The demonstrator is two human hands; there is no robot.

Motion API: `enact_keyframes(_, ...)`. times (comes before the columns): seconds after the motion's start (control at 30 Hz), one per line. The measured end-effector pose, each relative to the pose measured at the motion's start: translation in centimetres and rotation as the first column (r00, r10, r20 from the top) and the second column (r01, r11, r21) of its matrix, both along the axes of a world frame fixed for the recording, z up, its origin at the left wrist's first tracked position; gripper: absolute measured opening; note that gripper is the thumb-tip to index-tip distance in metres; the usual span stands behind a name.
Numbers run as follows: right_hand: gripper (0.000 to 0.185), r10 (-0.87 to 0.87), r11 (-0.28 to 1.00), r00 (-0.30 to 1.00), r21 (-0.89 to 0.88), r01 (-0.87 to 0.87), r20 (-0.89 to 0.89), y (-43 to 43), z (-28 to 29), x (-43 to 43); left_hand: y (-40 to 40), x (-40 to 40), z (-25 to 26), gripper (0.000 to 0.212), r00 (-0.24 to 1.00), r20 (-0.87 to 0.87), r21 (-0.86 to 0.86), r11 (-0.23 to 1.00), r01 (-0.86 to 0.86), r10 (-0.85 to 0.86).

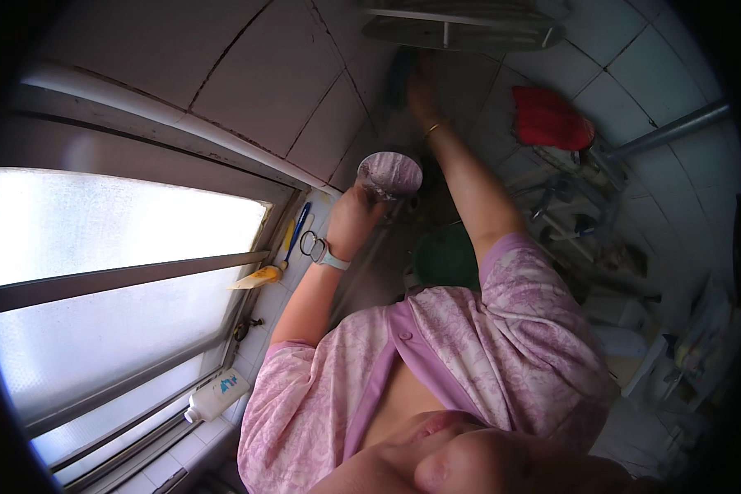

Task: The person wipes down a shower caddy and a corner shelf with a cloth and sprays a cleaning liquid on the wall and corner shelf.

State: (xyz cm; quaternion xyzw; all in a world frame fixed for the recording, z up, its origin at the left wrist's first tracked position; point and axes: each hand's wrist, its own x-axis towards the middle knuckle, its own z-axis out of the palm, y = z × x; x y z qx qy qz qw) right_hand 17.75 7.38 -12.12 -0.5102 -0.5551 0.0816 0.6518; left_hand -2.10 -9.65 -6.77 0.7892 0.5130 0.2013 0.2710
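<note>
My left hand (357, 213), with a watch on its wrist, grips the near edge of a round shiny object (390, 175). Its face is streaked pink and purple; whether it is a mirror or a cup, I cannot tell. Farther up, in shadow, my right hand (424, 92) reaches out past a gold-coloured bracelet. Against the tiled wall, that hand is on a dark teal cloth-like thing (400, 77); its fingers are dim and blurred. Between my forearms and lower down sits a green basin (446, 256), partly hidden by my clothing.
A frosted window (117, 222) fills the left. On its tiled ledge lie a blue-handled brush (297, 230), a yellow tube (256, 278) and a white bottle (219, 395). A red cloth (549, 117) hangs at right near a metal pipe (673, 131). A shelf (463, 31) juts out above.
</note>
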Motion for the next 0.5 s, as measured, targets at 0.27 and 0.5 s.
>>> enact_keyframes(0.27,0.065,0.378,0.919,0.926,-0.129,-0.372,0.024,-8.4,0.6,-3.8,-1.5,-1.6,-4.8,0.023,0.999,-0.045,-0.038,0.999,0.023,-0.025)
enact_keyframes(0.5,0.064,0.248,0.967,0.963,-0.085,-0.24,0.103,-4.9,2.9,0.1,-1.5,-0.6,-5.0,0.019,1.0,0.015,-0.089,0.996,0.019,-0.018)
